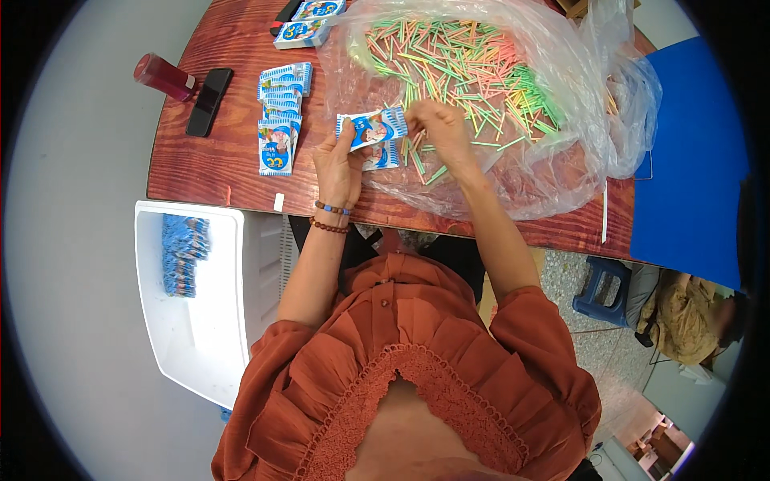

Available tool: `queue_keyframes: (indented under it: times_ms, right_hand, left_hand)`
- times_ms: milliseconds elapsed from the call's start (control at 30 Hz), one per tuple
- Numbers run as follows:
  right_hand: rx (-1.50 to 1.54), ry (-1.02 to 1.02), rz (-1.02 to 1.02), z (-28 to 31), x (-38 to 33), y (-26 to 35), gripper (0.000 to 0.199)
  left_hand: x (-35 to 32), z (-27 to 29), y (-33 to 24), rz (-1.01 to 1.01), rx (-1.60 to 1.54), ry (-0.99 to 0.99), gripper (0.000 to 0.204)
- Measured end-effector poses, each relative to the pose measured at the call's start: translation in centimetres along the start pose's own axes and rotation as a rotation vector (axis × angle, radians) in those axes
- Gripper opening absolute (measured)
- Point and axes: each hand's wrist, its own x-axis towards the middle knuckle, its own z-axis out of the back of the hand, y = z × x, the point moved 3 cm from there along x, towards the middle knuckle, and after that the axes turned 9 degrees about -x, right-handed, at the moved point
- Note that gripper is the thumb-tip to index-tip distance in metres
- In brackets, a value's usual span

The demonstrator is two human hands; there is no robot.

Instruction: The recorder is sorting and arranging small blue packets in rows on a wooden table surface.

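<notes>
My left hand [339, 167] is closed on a small blue-and-white packet [374, 128], thumb on its printed face. A second similar packet [383, 155] shows just below it; whether my fingers also hold that one I cannot tell. My right hand [443, 135] is bent into a pinch at the packet's right end, and what sits between its fingertips is hidden. Beyond both hands, a heap of thin pink, green and yellow sticks [457, 68] lies on a spread clear plastic bag [553, 180].
Left of my hands is an overlapping row of packets [278, 144], with packet stacks [301, 34] farther back. A phone [209, 103] and a red bottle [166, 77] stand near the left edge. Below is a white bin [188, 333] holding stacked packets. A blue stool [603, 290] sits right.
</notes>
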Motion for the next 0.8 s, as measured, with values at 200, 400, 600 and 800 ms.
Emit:
queue_keyframes:
  times_ms: [200, 400, 600, 800]
  right_hand:
    - [-0.389, -0.03, 0.487, 1.4, -1.4, 3.1, 0.022]
    - [-0.81, 0.144, 0.572, -0.2, -0.9, 2.0, 0.032]
    - [-0.627, 0.38, 0.476, -0.3, -0.3, 1.2, 0.034]
    - [-0.768, 0.269, 0.545, 0.7, -0.6, 2.1, 0.031]
  left_hand:
    - [-0.1, -0.1, 0.3, 0.093, -0.07, 0.047, 0.019]
    - [-0.3, -0.7, 1.0, 0.139, -0.012, 0.012, 0.018]
    - [-0.9, -1.5, 0.1, 0.28, -0.018, 0.025, 0.018]
    - [-0.4, -0.1, 1.0, 0.2, -0.012, 0.056, 0.021]
